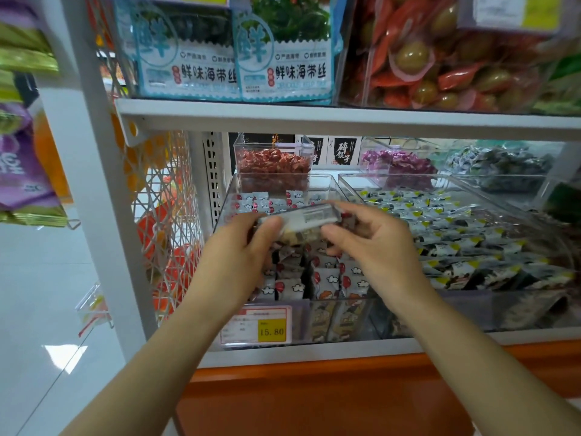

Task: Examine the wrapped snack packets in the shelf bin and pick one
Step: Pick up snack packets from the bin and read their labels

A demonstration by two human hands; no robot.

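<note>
Packet [301, 219] held level just above the bin [227, 196], its left end pinched by the left hand [239, 247] and its right end by the right hand [372, 243], likely so that the printed label faces up for reading. Other packets [327, 278], red and white, lie heaped in the bin beneath, with a price tag [256, 324] on its front wall. A second bin [355, 184] of yellow-cornered wraps sits just to the right, a tub [273, 165] of red snacks stands behind, and the upper shelf [314, 118] leaves little headroom, I judge.
</note>
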